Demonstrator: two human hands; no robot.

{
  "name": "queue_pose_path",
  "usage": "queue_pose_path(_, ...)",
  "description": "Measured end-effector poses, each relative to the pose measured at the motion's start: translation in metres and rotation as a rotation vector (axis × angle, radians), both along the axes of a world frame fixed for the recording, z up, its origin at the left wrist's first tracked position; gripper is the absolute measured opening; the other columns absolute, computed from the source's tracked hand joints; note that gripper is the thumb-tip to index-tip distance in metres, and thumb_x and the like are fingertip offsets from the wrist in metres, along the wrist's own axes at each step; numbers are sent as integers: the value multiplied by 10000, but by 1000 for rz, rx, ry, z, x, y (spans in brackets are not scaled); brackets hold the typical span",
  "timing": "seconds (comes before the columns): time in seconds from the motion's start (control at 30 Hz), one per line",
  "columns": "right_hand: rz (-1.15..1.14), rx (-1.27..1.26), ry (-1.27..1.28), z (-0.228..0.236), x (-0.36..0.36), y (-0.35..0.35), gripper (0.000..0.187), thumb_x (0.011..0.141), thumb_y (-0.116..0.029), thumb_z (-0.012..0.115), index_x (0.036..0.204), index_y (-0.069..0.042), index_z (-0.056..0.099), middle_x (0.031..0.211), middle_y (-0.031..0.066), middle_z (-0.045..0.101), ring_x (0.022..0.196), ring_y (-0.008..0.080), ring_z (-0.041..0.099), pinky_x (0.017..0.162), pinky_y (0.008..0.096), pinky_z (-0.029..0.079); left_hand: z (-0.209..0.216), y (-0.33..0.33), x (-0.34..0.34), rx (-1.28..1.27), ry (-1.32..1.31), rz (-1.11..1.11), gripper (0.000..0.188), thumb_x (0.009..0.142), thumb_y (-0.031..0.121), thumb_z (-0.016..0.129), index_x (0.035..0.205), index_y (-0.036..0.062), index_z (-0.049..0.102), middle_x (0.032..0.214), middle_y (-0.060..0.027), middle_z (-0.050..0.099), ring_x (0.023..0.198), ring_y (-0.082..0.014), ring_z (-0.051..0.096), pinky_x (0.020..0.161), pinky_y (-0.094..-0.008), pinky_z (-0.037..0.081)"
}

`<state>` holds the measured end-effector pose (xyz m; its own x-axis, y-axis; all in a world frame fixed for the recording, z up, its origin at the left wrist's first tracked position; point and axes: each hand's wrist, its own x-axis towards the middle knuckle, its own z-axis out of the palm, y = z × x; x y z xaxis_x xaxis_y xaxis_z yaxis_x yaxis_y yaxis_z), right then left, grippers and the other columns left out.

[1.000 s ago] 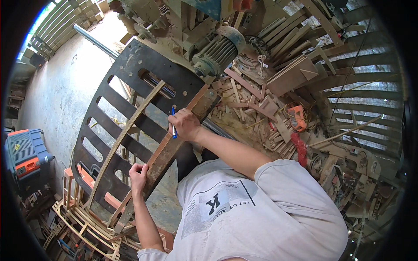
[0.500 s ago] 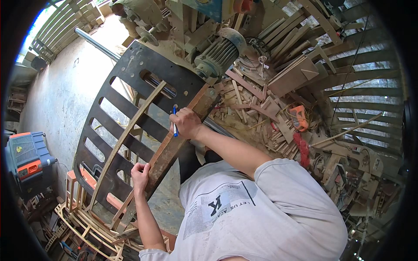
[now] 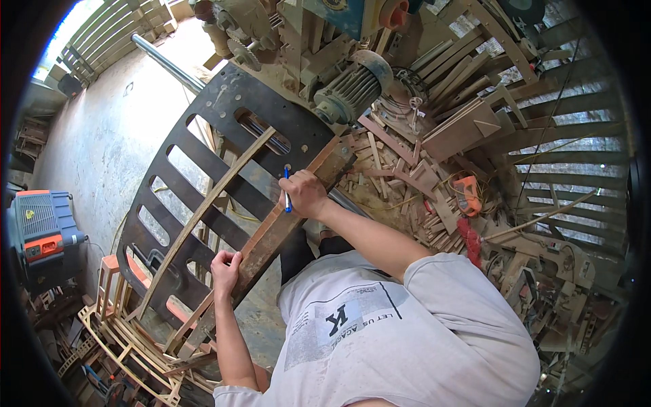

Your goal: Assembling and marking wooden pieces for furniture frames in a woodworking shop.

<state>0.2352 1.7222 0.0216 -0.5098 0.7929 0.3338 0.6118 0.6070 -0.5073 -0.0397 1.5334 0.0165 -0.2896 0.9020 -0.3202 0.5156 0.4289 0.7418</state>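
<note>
A slotted dark metal machine table (image 3: 224, 91) stands in front of me, with a long reddish-brown wooden strip (image 3: 271, 220) lying along its near edge. My right hand (image 3: 305, 195) is closed around a blue pen (image 3: 287, 193) and rests on the strip's upper part. The pen stands nearly upright in the picture, its lower end by the strip. Farther down the strip, my left hand (image 3: 226, 271) pinches its edge between thumb and curled fingers. Another narrow, pale wooden strip (image 3: 209, 203) lies across the table slots, touched by neither hand.
An electric motor (image 3: 352, 88) sits beyond the table's right end. Wood offcuts (image 3: 407, 169) cover the floor at right, with an orange tool (image 3: 466, 195) among them. At left stands a grey-and-orange machine (image 3: 46, 234); curved wooden frames (image 3: 125, 353) lie at lower left.
The whole view has shifted slightly, so the table sits a little farther right. Both hands keep nearly the same places on the strip, and the pen stays in my right hand.
</note>
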Motion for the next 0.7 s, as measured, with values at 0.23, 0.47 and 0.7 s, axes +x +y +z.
queue_pose_path(0.23, 7, -44, -14, 5, 6, -3, 136, 702, -181, 608, 709, -75, 524, 660, 147, 593, 692, 317, 599, 697, 414, 466, 6, -2, 6, -59, 3, -1, 227, 850, 170, 714, 752, -5, 608, 646, -18, 580, 599, -80, 503, 566, -256, 426)
queue_pose_path(0.47, 6, -20, -8, 7, 10, -5, 134, 703, -182, 605, 712, -83, 516, 669, 139, 599, 694, 311, 601, 713, 396, 465, 6, -4, 8, -65, -30, 1, 222, 849, 172, 710, 756, -5, 615, 649, -25, 595, 597, -86, 521, 568, -261, 435)
queue_pose_path(0.7, 8, -7, 4, 5, 11, -5, 136, 713, -187, 603, 717, -85, 513, 668, 136, 603, 693, 310, 602, 720, 389, 463, 7, -3, 9, -62, -29, 6, 215, 849, 169, 706, 763, -12, 630, 654, -44, 623, 599, -97, 551, 575, -267, 452)
